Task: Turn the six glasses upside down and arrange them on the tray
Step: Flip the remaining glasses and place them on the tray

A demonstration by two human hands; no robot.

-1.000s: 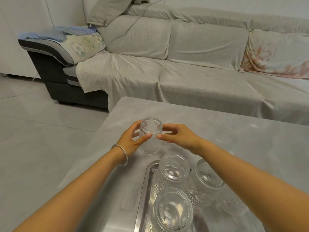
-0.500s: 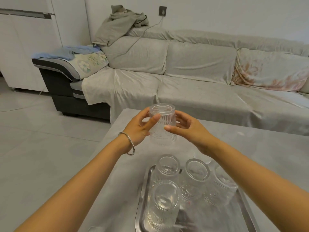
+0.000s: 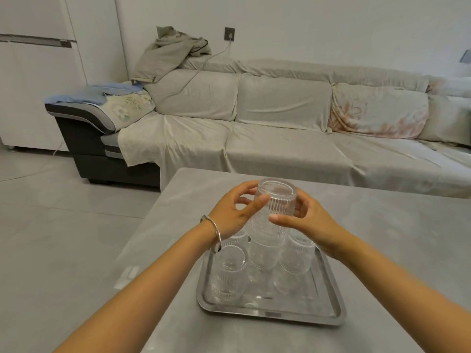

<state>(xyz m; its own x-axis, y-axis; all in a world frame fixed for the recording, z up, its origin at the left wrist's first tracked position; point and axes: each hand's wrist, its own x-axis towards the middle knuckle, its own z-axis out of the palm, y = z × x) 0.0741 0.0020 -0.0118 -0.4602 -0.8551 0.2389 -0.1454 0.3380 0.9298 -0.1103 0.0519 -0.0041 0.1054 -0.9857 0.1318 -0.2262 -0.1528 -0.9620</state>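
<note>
A ribbed clear glass [image 3: 274,210] is upside down, base up, held above the far end of the steel tray [image 3: 270,313]. My left hand [image 3: 233,215] grips its left side and my right hand [image 3: 305,222] its right side. Below it, several clear glasses stand inverted on the tray, among them one at the front left [image 3: 228,275], one in the middle [image 3: 262,256] and one at the right [image 3: 297,258]. The held glass and my hands hide part of the back row.
The tray rests on a grey table [image 3: 382,238] whose left edge drops to a tiled floor [image 3: 63,225]. A small white object [image 3: 128,273] lies on the table left of the tray. A covered sofa [image 3: 267,128] stands beyond the far edge.
The glass went from tilted over the table to base up and is now above the tray's back row. The view has lifted and pulled back, showing the whole tray.
</note>
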